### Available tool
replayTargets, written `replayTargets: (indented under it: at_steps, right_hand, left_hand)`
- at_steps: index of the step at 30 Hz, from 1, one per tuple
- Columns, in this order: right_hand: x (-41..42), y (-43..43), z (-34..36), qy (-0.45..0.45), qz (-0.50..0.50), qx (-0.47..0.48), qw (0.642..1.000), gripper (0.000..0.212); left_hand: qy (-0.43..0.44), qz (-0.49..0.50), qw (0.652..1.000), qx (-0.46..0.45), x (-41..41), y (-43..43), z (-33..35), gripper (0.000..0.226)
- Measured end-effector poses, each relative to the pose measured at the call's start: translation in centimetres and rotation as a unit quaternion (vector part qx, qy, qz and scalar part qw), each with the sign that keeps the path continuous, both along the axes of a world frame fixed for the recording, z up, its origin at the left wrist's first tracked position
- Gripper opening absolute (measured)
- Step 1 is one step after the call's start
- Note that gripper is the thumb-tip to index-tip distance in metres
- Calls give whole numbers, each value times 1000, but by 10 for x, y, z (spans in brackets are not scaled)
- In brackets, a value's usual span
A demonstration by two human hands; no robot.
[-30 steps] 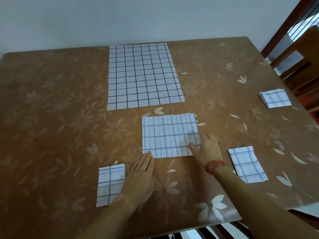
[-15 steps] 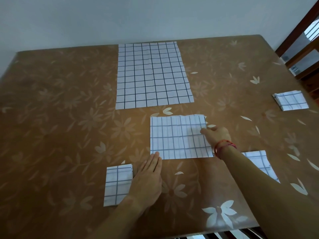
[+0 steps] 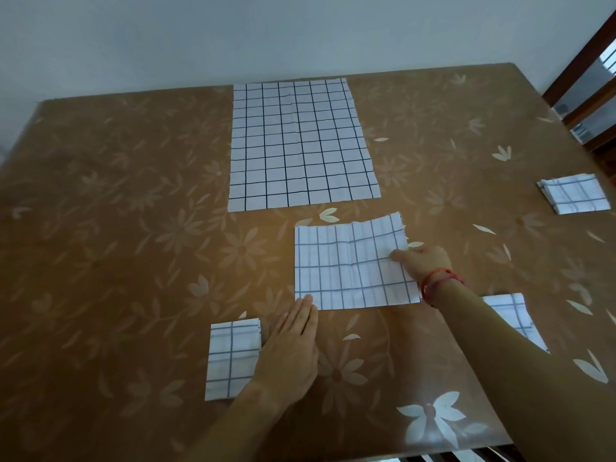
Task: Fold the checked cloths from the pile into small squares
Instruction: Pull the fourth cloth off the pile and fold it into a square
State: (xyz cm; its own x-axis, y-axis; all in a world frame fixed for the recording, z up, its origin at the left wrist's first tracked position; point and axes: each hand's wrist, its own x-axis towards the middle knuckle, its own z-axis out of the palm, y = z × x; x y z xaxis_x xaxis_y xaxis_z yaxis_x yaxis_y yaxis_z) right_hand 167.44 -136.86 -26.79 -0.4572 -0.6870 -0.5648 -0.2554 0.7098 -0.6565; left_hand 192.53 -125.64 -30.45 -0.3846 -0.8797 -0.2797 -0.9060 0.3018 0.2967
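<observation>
A half-folded white checked cloth (image 3: 346, 268) lies in the middle of the brown table (image 3: 133, 228). My right hand (image 3: 421, 260) pinches its right edge, and the far right corner lifts a little off the table. My left hand (image 3: 290, 351) lies flat, fingers straight, with the fingertips touching the cloth's near left corner. Behind it, a pile of flat unfolded checked cloths (image 3: 300, 145) sits at the far middle of the table.
Three small folded checked squares lie around: one (image 3: 231, 358) beside my left wrist, one (image 3: 575, 197) at the far right, one (image 3: 513, 315) partly under my right forearm. A wooden chair (image 3: 586, 95) stands past the table's right corner. The wall is close behind.
My right hand moved from the cloth's near right part up to its right edge and pinched it; the far right corner now rises. My left hand stayed at the near left corner.
</observation>
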Motion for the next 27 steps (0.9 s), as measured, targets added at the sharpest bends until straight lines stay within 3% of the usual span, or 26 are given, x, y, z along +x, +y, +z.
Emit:
replayTargets:
  at_steps: [7, 12, 20, 23, 27]
  right_hand:
    - [1, 2, 0, -13, 10, -34, 999, 10]
    - [-7, 9, -2, -30, -39, -38, 998, 21]
    - [-10, 34, 1, -64, -100, -46, 992, 14]
    - [-9, 46, 3, -73, -107, -40, 991, 16]
    - [-2, 62, 5, -106, -130, -56, 984, 20]
  left_hand:
    - [1, -4, 1000, -15, 0, 0, 1, 57]
    - [2, -10, 1000, -27, 2, 0, -4, 64]
    - [128, 88, 987, -35, -7, -19, 12, 58]
    - [100, 80, 991, -37, -9, -28, 10, 61]
    - [33, -3, 996, -86, -25, -24, 11, 63]
